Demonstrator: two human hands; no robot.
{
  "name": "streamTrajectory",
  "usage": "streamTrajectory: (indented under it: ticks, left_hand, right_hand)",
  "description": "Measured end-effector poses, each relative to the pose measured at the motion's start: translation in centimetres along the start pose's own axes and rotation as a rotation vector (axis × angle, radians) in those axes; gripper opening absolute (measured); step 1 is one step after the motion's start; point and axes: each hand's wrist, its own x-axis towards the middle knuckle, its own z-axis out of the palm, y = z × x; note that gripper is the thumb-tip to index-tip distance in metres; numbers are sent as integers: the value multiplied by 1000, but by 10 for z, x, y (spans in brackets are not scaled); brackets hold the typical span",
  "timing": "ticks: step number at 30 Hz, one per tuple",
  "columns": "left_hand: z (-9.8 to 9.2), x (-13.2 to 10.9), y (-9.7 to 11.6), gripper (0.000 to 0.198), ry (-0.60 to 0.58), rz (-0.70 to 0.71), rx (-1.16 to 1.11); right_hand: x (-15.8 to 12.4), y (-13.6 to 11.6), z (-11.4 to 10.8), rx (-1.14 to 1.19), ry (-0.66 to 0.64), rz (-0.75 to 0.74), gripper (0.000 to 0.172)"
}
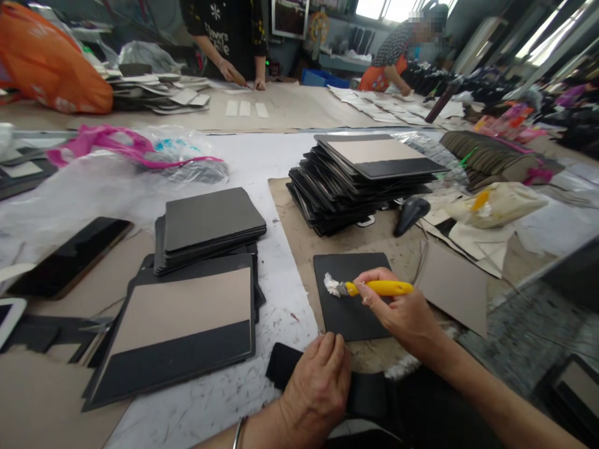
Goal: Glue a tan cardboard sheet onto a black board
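My right hand (pixel 400 308) grips a yellow-handled brush (pixel 374 288) whose white, glue-laden bristles touch the upper left corner of a black square panel (pixel 349 315) lying on brown paper. My left hand (pixel 318 386) rests with curled fingers on a black piece (pixel 283 368) at the table's front edge, just below the panel. A bracelet shows on that wrist.
A tall stack of black boards (pixel 355 181) stands behind the panel, smaller stacks (pixel 206 231) at left. A black phone (pixel 70 255) lies at far left, a dark handled tool (pixel 409 213) right of the tall stack. Two people work at the far table.
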Motion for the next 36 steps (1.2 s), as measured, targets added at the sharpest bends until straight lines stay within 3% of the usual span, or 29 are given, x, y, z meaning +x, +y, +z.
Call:
streamTrajectory:
  ticks: [7,17,22,33,36]
  left_hand:
    - [-1,-5,8,37,-44,81,87]
    - [-4,-8,11,34,-158,156,152]
    - [-6,-7,11,30,-122,185,248]
    - [-6,-11,9,31,-184,234,322]
    - [-3,-12,7,31,-148,225,294]
  right_hand:
    - [-44,-14,-11,57,-57,97,15]
    - [-52,-20,-3,237,81,299,28]
    - [-61,-6,-10,161,185,314,28]
    - [-87,45,-57,12,342,464,29]
    - [-87,51,-67,-10,355,458,28]
